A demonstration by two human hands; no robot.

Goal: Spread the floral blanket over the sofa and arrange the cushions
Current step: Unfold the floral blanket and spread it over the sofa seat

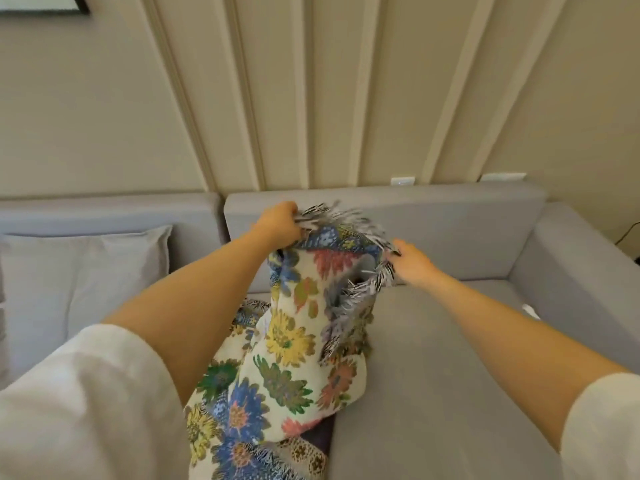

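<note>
The floral blanket (287, 344), white with blue, yellow, green and coral flowers and a black-and-white fringe, hangs bunched over the grey sofa (433, 358) seat. My left hand (280, 221) grips its fringed top edge, lifted near the backrest. My right hand (410, 259) pinches the same fringed edge a little lower and to the right. The rest of the blanket trails down in a heap toward me. A grey cushion (83, 282) leans against the left backrest.
The sofa's right armrest (581, 271) bounds the seat. A ribbed beige wall panel (329, 91) rises behind the backrest, with two white sockets (403, 180) just above it. A dark patterned cloth (308, 452) lies under the blanket at the bottom.
</note>
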